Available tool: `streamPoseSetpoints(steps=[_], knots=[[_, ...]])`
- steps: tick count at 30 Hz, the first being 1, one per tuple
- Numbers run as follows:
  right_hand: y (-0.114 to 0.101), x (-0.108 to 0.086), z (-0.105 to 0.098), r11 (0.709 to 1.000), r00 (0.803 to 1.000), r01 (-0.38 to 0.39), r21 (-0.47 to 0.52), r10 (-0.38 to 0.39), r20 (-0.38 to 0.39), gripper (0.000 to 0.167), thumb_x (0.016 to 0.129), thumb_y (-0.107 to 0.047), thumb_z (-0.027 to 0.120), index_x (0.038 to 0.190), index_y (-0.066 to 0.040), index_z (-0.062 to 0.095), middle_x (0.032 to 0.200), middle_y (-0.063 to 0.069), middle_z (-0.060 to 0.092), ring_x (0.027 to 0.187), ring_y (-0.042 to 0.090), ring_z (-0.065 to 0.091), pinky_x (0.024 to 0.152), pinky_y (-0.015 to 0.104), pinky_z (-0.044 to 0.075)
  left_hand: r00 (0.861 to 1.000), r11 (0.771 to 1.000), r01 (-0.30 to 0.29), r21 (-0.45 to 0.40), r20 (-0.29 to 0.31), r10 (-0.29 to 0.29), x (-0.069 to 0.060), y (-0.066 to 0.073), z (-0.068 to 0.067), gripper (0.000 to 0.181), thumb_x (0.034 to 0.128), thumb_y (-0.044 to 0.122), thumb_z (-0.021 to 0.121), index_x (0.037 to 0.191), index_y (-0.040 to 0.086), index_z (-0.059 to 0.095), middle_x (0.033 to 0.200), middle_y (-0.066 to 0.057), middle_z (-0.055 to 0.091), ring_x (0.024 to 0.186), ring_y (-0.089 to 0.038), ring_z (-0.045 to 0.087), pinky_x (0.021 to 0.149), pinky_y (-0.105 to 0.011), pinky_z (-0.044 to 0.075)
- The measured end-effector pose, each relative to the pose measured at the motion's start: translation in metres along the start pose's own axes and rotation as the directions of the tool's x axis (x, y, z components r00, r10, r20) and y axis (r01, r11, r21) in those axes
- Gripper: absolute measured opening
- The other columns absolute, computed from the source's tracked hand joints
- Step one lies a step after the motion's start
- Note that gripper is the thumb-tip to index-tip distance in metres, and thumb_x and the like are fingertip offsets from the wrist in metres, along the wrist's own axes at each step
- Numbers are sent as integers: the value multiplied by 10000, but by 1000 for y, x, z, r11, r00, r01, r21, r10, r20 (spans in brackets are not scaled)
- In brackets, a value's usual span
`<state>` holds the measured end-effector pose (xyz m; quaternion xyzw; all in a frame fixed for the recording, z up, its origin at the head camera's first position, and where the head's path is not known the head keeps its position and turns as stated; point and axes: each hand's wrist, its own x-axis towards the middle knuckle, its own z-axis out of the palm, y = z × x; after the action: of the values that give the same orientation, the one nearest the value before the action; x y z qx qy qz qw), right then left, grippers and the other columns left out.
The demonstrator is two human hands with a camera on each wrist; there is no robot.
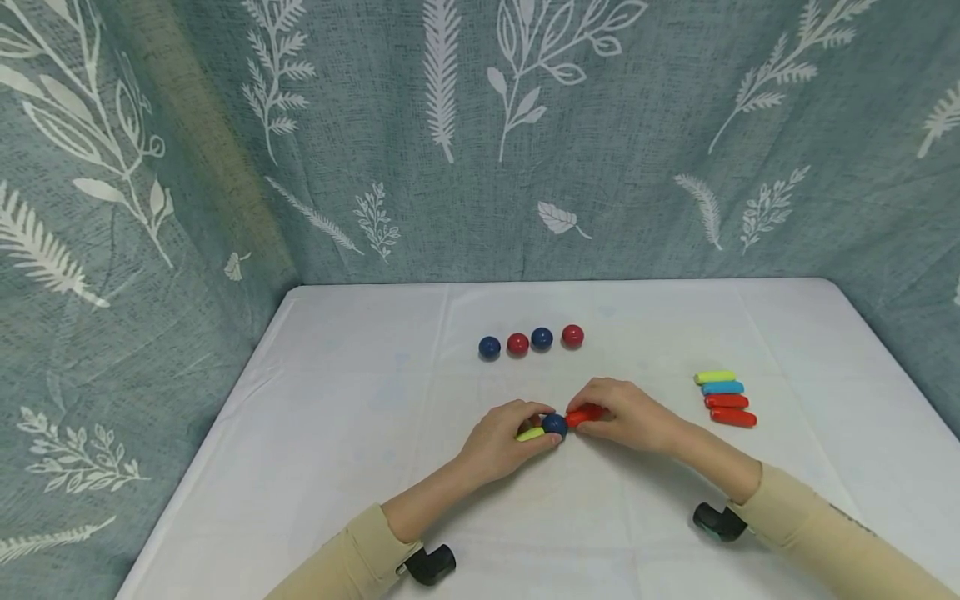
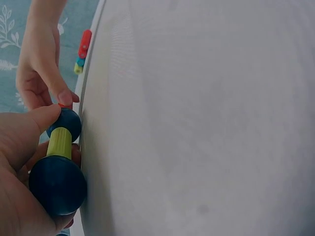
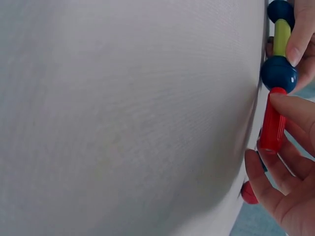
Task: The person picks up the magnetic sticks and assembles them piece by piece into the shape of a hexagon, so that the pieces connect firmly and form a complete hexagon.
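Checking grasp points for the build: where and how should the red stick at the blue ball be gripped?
Likely best: pinch the red stick around its outer half with the right hand, coming from the right, thumb opposing fingers. It's a slim, straight rod; its left end meets the blue ball, where the left hand already takes up room.

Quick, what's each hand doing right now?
Left hand: holding the blue ball between the yellow-green stick and red stick.
Right hand: pinching that red stick.
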<state>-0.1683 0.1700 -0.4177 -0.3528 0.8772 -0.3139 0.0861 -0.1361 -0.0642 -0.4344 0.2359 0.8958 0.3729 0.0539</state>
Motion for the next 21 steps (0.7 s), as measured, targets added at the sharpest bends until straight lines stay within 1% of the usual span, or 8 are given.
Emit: streamPoseSetpoints(steps=[5,10,13,17,21], knots=[[0,-1,1,1000,1000,4,5,-4,5,207,890,-135,722,1094,-119,699,1020,-48,649,907,114,571,800,285,515,1000,1000,-1,17,-4,1,0,0,0,346,896,325,712,1181,130,680,869,56,594,769,-101,514,672,-232,420],[1,-2,3,999,1000,15,37,-15,-14,207,879,-107,729,1083,-123,697,1027,-44,658,913,114,602,800,282,525,999,994,-32,103,-32,35,4,3,-1,370,883,347,719,1177,124,689,939,26,636,822,-120,548,694,-234,448],[1,-2,5,998,999,23,56,-22,-32,217,871,-85,733,1083,-108,692,1033,-29,665,914,119,614,796,272,530,998,988,-48,149,-44,55,8,7,-1,347,881,357,719,1137,122,708,955,20,652,838,-116,556,698,-233,459],[0,-1,6,994,999,22,103,-19,-31,231,869,-72,733,1093,-86,680,1035,-13,669,920,126,620,798,249,530,998,984,-42,173,-32,48,11,10,1,283,884,346,719,1056,121,728,942,10,666,836,-118,564,699,-234,455],[2,4,3,990,1000,0,143,4,-26,198,880,-102,726,1073,-88,685,1001,-26,667,915,124,627,798,246,532,1000,988,-12,152,-19,16,12,8,3,228,886,306,723,1016,119,733,921,11,668,827,-121,568,719,-244,450]])
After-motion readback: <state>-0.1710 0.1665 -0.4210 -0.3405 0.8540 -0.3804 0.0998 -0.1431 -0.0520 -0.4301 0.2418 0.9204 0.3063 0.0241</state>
